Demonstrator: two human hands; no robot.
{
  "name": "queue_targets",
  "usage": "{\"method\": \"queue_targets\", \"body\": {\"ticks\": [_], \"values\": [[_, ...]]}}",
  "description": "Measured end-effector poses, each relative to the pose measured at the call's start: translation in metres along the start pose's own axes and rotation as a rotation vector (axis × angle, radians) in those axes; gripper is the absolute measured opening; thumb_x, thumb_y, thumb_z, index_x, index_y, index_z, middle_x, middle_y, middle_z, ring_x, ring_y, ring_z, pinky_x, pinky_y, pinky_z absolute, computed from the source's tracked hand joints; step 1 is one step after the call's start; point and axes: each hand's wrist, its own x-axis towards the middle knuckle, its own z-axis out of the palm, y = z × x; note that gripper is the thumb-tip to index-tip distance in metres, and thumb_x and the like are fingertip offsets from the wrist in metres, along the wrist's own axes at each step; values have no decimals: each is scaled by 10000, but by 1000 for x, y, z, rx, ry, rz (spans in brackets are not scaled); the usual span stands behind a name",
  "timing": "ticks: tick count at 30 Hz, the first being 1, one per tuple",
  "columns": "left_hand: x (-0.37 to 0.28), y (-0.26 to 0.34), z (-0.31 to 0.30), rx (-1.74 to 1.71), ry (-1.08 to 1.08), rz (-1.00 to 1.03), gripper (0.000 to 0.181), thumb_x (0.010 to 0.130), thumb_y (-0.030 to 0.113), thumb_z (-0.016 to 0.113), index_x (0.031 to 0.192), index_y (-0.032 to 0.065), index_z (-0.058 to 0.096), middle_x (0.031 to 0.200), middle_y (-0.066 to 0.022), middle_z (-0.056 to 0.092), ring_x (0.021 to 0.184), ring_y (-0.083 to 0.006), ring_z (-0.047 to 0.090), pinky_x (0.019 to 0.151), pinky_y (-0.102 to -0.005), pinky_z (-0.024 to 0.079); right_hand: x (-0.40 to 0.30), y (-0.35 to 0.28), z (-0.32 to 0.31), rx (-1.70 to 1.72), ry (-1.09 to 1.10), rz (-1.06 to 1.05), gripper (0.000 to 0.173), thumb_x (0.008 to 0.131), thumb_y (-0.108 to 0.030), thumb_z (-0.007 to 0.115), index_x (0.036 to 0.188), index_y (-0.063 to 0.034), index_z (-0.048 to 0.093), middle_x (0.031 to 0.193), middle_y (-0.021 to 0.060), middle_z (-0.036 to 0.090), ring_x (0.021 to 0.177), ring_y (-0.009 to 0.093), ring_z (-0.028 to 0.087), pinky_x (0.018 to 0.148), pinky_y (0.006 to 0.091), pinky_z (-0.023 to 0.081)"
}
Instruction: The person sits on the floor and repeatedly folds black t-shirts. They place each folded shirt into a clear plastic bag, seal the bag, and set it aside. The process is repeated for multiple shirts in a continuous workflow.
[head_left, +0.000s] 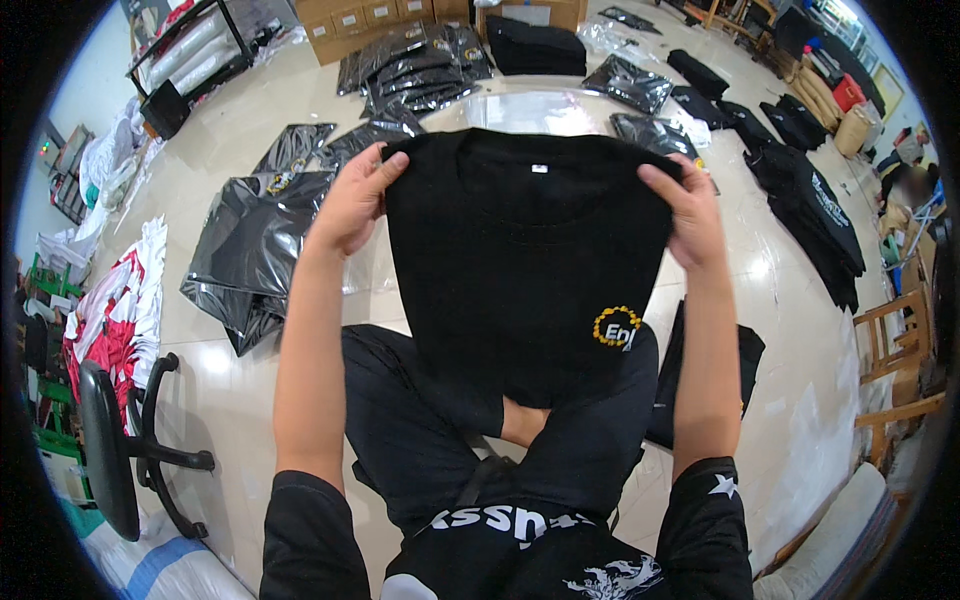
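Note:
A folded black T-shirt (517, 270) hangs between my hands, its neckline at the top and a small white label inside the collar. Low on its right side is a yellow ring logo with white lettering. My left hand (356, 199) pinches the upper left corner between thumb and fingers. At the upper right corner, my right hand (688, 210) grips the fabric the same way. The shirt's lower edge hangs over my crossed legs. Another folded black garment (750, 352) lies on the floor by my right forearm, which partly covers it.
Plastic-bagged black garments (255, 232) lie left and more are heaped ahead (427, 64). A folded black stack (536, 46) stands near cardboard boxes (375, 16). Black shirts (814, 206) line the right. An office chair (109, 450) is at left; a person (907, 180) sits far right.

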Motion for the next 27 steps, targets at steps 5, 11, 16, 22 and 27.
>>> {"method": "queue_targets", "body": {"ticks": [5,11,16,22,27], "values": [[-42,13,68,706,521,218,246,874,154,631,1036,-30,620,634,-58,615,591,-67,546,553,-247,435,-35,5,59,-500,281,-261,142,782,-84,729,827,-16,613,745,17,636,677,65,568,602,228,444],[-70,-14,150,295,476,574,178,867,61,600,1002,-50,634,658,-101,641,581,-51,540,506,-248,427,-69,25,147,-300,240,-431,147,788,-23,688,845,13,558,697,31,606,617,53,534,541,224,418],[-80,4,156,248,361,482,233,914,80,560,1075,-79,613,837,-65,674,743,-80,574,661,-231,471,-74,29,139,-319,174,-484,163,786,-12,667,903,18,558,735,47,605,649,83,559,583,230,440],[-90,0,151,231,242,492,318,954,170,486,1118,-77,599,823,-106,663,731,-100,565,657,-249,470,-80,28,132,-346,84,-460,253,756,-32,692,960,19,551,801,80,595,702,124,588,620,254,464],[-95,0,145,109,0,360,314,951,181,488,1083,-68,625,901,-118,676,797,-147,611,745,-260,474,-83,19,109,-485,107,-348,321,712,-44,710,984,21,552,830,115,602,702,175,615,602,264,480]]}}
